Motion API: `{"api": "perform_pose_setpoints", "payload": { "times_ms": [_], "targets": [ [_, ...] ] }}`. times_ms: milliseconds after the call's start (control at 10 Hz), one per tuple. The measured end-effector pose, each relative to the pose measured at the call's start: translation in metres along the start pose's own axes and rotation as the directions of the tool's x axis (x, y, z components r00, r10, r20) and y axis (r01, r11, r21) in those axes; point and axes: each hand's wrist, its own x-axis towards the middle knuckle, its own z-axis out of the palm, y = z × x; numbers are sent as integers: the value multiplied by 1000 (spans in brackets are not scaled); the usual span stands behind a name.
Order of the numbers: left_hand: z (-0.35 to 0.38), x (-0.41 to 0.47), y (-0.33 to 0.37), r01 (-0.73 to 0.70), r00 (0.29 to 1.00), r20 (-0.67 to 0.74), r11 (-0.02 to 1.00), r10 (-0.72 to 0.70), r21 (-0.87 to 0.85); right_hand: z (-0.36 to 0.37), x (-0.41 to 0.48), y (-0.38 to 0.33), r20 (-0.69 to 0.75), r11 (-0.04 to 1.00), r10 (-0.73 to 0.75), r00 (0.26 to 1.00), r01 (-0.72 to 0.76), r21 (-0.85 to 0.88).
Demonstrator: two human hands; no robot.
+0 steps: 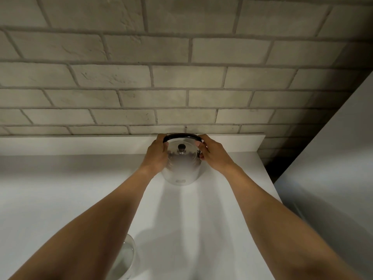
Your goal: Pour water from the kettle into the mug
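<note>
A shiny steel kettle (pixel 182 168) with a black knob on its lid and a black bail handle stands upright on the white counter, close to the back ledge. My left hand (pixel 157 154) is closed on the left end of the handle and the kettle's left side. My right hand (pixel 214 153) grips the right end of the handle. A clear glass mug (pixel 127 257) sits near the bottom edge of the view, mostly hidden under my left forearm; it appears to hold some water.
The white counter (pixel 60 188) stretches left and toward me. A low white ledge (pixel 80 144) runs along the grey brick wall (pixel 181 77) behind the kettle. A tall white panel (pixel 333 158) rises at the right, beside the counter's right edge.
</note>
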Motion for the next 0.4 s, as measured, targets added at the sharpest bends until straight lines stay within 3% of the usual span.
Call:
{"api": "perform_pose_setpoints", "payload": {
  "times_ms": [200,300,400],
  "targets": [
    [-3,1,-4,28,999,32,998,-30,52,0,-9,-3,18,999,25,1000,-24,-22],
    [-10,-7,5,-22,997,-76,994,30,108,-2,-20,-6,-55,999,-3,998,0,-50],
    [-21,-20,22,-82,971,-204,976,124,203,-7,-31,-15,-234,997,-45,971,29,-73]
  ]
}}
